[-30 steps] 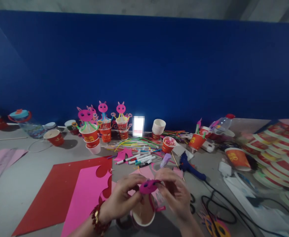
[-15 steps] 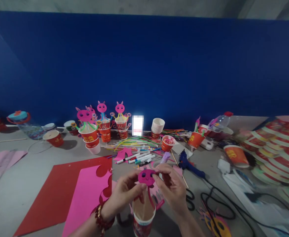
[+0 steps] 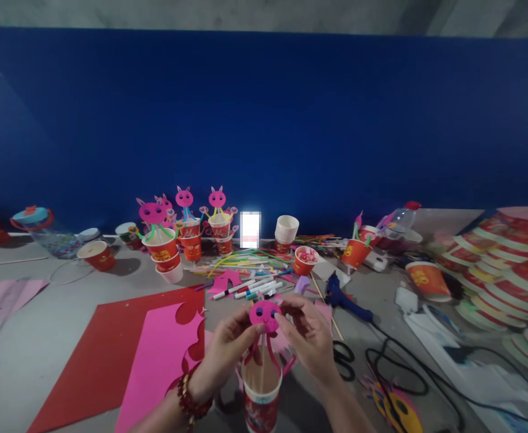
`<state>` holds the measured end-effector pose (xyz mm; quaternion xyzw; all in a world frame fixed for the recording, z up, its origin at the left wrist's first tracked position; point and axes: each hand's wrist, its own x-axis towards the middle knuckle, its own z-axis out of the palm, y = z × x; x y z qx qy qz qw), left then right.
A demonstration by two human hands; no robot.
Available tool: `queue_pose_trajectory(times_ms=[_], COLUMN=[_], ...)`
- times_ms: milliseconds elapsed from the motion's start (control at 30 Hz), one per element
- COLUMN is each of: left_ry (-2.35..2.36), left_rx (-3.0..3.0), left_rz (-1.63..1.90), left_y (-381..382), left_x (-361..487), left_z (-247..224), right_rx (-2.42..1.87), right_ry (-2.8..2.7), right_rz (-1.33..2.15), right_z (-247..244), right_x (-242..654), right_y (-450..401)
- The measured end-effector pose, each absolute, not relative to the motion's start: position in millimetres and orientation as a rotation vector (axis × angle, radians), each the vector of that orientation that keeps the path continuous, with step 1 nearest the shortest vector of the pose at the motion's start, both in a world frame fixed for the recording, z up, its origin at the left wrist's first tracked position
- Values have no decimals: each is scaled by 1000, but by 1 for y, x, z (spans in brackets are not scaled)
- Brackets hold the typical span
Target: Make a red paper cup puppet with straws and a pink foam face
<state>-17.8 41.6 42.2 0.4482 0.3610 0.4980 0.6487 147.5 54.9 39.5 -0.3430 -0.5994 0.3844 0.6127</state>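
Between my two hands is a round pink face cutout (image 3: 264, 316) with dark eyes and a drawn smile. My left hand (image 3: 232, 343) pinches its left edge, a beaded bracelet (image 3: 190, 397) on the wrist. On the other side, the fingers of my right hand (image 3: 306, 331) grip its right edge. Pink pipe cleaners (image 3: 272, 349) and a thin stick (image 3: 263, 367) run down from the face into an upright red-and-white paper cup (image 3: 262, 409) just below my hands. The cup's lower end is cut off by the frame.
Red sheet (image 3: 92, 349) and pink sheet (image 3: 156, 361) lie left. Markers (image 3: 250, 287) and pipe cleaners (image 3: 241, 261) spread behind my hands. Rightward are a blue glue gun (image 3: 347, 300) with its cord, black scissors (image 3: 344, 359) and stacked cups (image 3: 507, 270). Finished-looking cup figures (image 3: 160, 240) stand back left.
The pink face has tilted more upright and shifted slightly up and left, with both hands still on it. More of the stick and pipe cleaners below it now shows.
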Motion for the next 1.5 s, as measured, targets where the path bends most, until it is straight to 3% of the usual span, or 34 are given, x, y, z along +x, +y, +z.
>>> queue_pose_trajectory(times_ms=[433,667,967,1500], left_ry=[967,937,982,1038], left_rx=[1135,1191,1363,1604], left_rz=[1081,1050,1098,1075], left_y=[42,45,45,53], left_x=[-18,-21,-22,-24], left_z=[34,30,28,51], right_rx=[-839,-845,-896,-870], right_ry=[-1578,-1471,-1327,-1506], right_rz=[1104,1072,1301,1099], right_z=[39,38,29,59], right_x=[147,142,139,137], right_y=[63,64,64,77])
